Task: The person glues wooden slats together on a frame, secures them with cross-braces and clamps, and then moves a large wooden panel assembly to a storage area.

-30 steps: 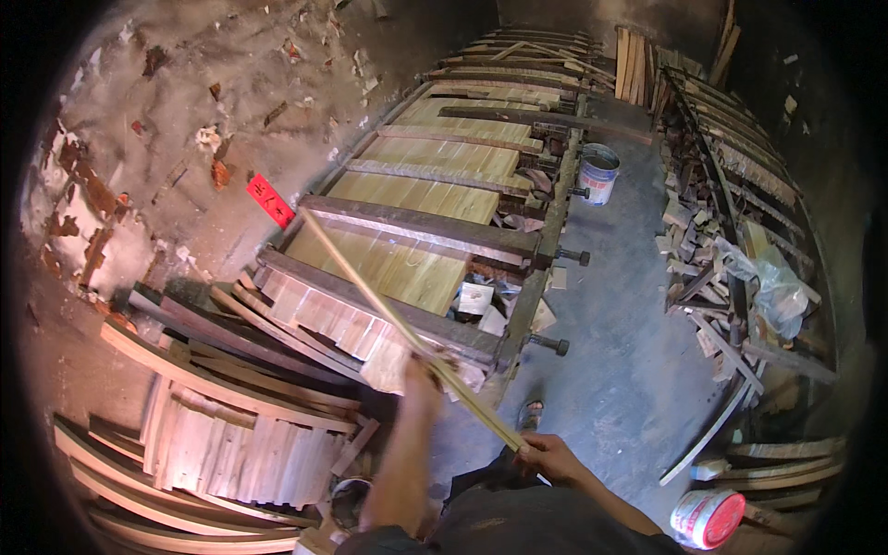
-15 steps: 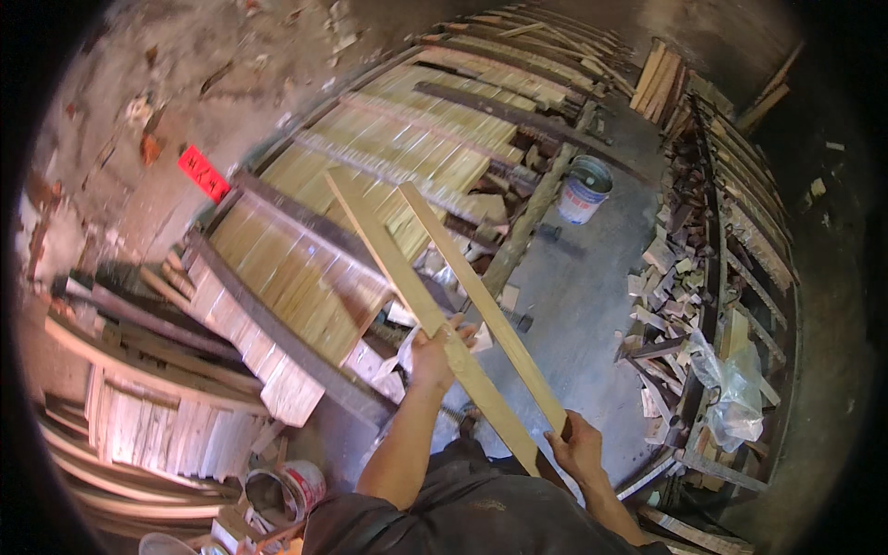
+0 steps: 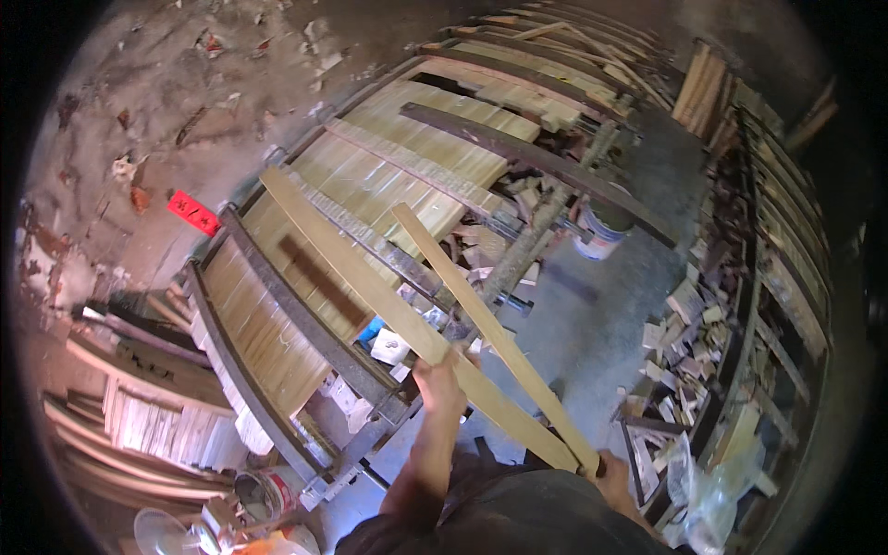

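Where hands [image 3: 439, 384] grip: seemingly bare planks [image 3: 407, 314].

Two long, pale wooden slats are being held out ahead of the person. The wider slat [image 3: 388, 305] is lying flat-faced in the left hand [image 3: 440, 384], which is gripping it partway along; most of its length is running up and away to the left beyond the grip, and a shorter part is trailing back toward the body. The narrower slat [image 3: 490, 333] is being pinched at its near end by the right hand [image 3: 612, 474], rising away leftward, its near end meeting the wider slat's.
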Demonstrator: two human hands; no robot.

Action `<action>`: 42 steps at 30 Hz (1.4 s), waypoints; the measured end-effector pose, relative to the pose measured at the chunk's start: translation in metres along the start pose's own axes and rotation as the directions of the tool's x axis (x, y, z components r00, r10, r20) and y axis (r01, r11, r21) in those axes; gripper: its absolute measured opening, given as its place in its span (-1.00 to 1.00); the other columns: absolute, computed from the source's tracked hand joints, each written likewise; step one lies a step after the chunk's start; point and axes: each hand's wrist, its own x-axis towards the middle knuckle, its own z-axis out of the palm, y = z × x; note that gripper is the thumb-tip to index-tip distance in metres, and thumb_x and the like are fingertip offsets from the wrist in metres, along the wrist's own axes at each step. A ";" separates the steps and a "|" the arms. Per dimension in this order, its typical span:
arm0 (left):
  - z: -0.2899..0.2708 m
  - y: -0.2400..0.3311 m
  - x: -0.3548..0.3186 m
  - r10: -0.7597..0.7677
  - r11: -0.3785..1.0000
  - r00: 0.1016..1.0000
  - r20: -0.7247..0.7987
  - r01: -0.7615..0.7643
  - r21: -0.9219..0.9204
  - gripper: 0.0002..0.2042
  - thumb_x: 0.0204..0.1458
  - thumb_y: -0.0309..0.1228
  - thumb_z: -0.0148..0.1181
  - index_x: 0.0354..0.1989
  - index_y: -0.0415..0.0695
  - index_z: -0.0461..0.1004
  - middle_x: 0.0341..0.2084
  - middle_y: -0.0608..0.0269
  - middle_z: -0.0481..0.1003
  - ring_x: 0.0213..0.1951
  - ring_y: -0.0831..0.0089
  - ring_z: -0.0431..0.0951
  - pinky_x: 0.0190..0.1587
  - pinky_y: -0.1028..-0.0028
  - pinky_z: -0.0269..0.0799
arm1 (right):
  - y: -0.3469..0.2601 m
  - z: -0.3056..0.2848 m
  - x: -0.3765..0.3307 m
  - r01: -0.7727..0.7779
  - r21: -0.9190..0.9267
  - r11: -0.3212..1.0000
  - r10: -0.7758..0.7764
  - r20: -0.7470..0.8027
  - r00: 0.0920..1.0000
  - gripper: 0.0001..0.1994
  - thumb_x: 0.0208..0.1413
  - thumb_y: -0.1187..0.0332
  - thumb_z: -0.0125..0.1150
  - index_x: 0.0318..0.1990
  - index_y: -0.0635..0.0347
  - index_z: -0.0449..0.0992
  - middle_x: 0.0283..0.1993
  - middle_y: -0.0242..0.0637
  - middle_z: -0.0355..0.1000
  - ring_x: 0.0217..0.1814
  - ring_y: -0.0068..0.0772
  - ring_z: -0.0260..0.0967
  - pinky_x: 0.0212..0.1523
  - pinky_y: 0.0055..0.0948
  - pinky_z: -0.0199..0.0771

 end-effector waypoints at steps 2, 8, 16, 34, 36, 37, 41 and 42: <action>0.031 0.036 0.024 0.187 0.981 0.982 -0.005 -0.187 0.055 -0.80 0.06 -0.63 0.15 -0.14 -0.29 0.35 -0.40 0.02 0.50 -0.48 0.18 0.57 -0.44 0.25 0.58 | -0.012 -0.036 0.069 0.146 0.010 0.989 -0.145 -0.043 0.988 -0.60 -0.05 0.13 0.40 -0.22 0.29 0.53 -0.47 -0.04 0.52 -0.40 -0.01 0.56 -0.33 -0.17 0.53; 0.046 0.133 0.074 0.454 0.886 0.872 -0.186 -0.418 0.203 -0.56 -0.13 -0.70 0.33 -0.05 -0.24 0.34 -0.34 0.12 0.49 -0.47 0.28 0.57 -0.46 0.34 0.55 | -0.105 -0.108 0.262 0.319 0.065 0.945 -0.325 0.137 0.936 -0.48 -0.15 0.35 0.38 0.05 0.21 0.43 -0.29 -0.02 0.55 -0.21 0.09 0.54 -0.18 -0.11 0.52; 0.039 0.176 0.156 0.612 0.783 0.734 -0.295 -0.511 0.354 -0.50 -0.20 -0.70 0.28 0.00 -0.24 0.36 -0.26 0.20 0.50 -0.24 0.33 0.54 -0.18 0.32 0.49 | -0.248 -0.074 0.473 0.472 -0.067 0.879 -0.473 0.005 0.881 -0.34 -0.11 0.37 0.30 0.26 0.02 0.32 -0.18 0.04 0.56 -0.08 0.15 0.52 -0.08 -0.04 0.53; -0.019 0.141 0.465 0.422 0.879 0.828 -0.369 -0.273 0.392 -0.67 -0.34 -0.56 0.28 -0.30 -0.22 0.42 -0.43 0.29 0.47 -0.39 0.43 0.48 -0.24 0.41 0.46 | -0.315 0.115 0.758 0.768 -0.220 0.601 -0.781 0.040 0.623 -0.23 -0.04 0.17 0.31 0.35 0.22 0.19 0.33 0.20 0.18 0.34 0.25 0.17 0.27 0.05 0.26; -0.047 0.128 0.484 0.489 0.842 0.799 -0.350 -0.328 0.428 -0.65 -0.36 -0.54 0.30 -0.29 -0.25 0.43 -0.42 0.25 0.49 -0.38 0.40 0.50 -0.26 0.38 0.48 | -0.315 0.120 0.755 0.796 -0.221 0.564 -0.810 0.038 0.585 -0.24 -0.02 0.17 0.29 0.35 0.23 0.20 0.33 0.21 0.18 0.33 0.28 0.17 0.26 0.06 0.26; -0.059 0.124 0.492 0.490 0.800 0.780 -0.390 -0.224 0.557 -0.62 -0.37 -0.49 0.33 -0.27 -0.26 0.45 -0.44 0.23 0.51 -0.41 0.32 0.51 -0.25 0.37 0.49 | -0.317 0.121 0.752 0.809 -0.219 0.545 -0.824 0.037 0.565 -0.25 -0.01 0.18 0.28 0.35 0.24 0.20 0.33 0.22 0.18 0.33 0.29 0.16 0.26 0.06 0.26; -0.049 0.122 0.513 0.466 0.687 0.768 -0.440 -0.001 0.727 -0.51 -0.37 -0.38 0.38 -0.16 -0.21 0.44 -0.08 -0.04 0.45 0.02 0.02 0.41 0.15 0.15 0.35 | -0.320 0.111 0.753 0.862 -0.220 0.458 -0.867 0.104 0.487 -0.31 -0.02 0.35 0.27 0.33 0.20 0.23 0.41 0.12 0.12 0.42 0.25 0.07 0.33 0.06 0.15; -0.041 0.128 0.513 0.400 0.695 0.806 -0.436 0.043 0.718 -0.48 -0.37 -0.36 0.38 -0.12 -0.19 0.43 0.06 -0.11 0.34 0.20 -0.04 0.24 0.26 0.07 0.21 | -0.318 0.111 0.753 0.862 -0.220 0.457 -0.864 0.118 0.489 -0.33 0.00 0.40 0.23 0.33 0.19 0.23 0.42 0.08 0.11 0.44 0.24 0.05 0.35 0.06 0.12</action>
